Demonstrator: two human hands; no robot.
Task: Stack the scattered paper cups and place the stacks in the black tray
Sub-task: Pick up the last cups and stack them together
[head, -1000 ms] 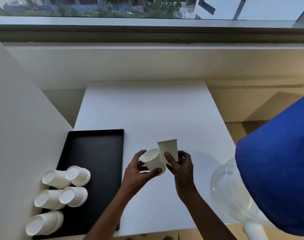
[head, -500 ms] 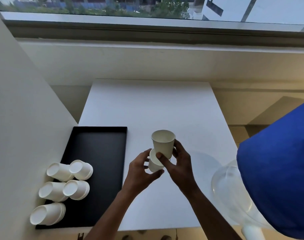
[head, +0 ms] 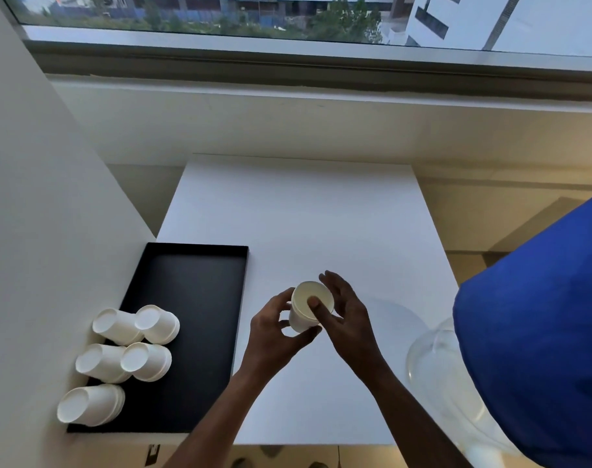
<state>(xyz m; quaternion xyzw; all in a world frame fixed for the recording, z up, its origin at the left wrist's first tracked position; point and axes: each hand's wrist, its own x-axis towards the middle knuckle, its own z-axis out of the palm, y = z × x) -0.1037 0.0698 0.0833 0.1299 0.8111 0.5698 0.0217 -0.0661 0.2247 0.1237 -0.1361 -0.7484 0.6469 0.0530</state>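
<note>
Above the near middle of the white table (head: 304, 214), just right of the black tray (head: 193, 298), both hands are busy with a pair of nested cups (head: 303, 315) held mouth-up and tipped slightly towards the person. The left hand (head: 274, 332) grips the lower body of the pair from the left, fingers and thumb curled round it. The right hand (head: 348, 319) is spread loosely on the right, its thumb (head: 314, 304) laid into the mouth of the upper cup and its fingers fanned out fairly straight just beyond the far rim; whether they touch the rim I cannot tell. This looks like the seating step: one cup is being pressed down into the other so the pair becomes a firm stack. No loose cups show elsewhere on the table, so this may well be the last stack. Five cup stacks (head: 132, 356) already lie on their sides in the near left end of the tray, leaving its far part bare. The next move probably calls for a final push to settle the rims, then carrying the stack leftwards and laying it down beside the others, gently, since a stack on its side can roll. A clear plastic bowl (head: 436, 359) sits at the near right edge, partly hidden by blue cloth (head: 541, 332).
</note>
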